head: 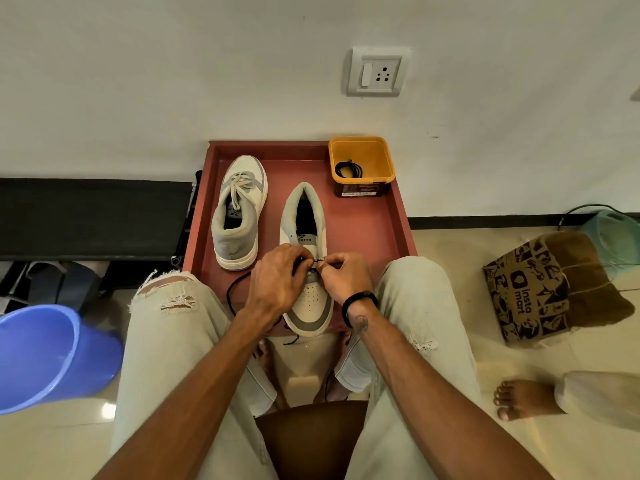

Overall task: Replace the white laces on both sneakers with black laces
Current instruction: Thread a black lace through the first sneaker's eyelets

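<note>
Sneakers: near one at my six o'clock; my left hand and right hand both pinch black lace over its eyelets.

Glossy blue plastic bucket, matt red tray, printed brown paper bag (creased), polished floor tiles.

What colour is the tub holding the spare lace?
Yellow-orange tub, dark label on its side; the lace inside is black. Head view.

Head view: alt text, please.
Both hands, left hand and right hand, pinch a black lace at the near sneaker on a red tray; the far sneaker keeps white laces.
</note>
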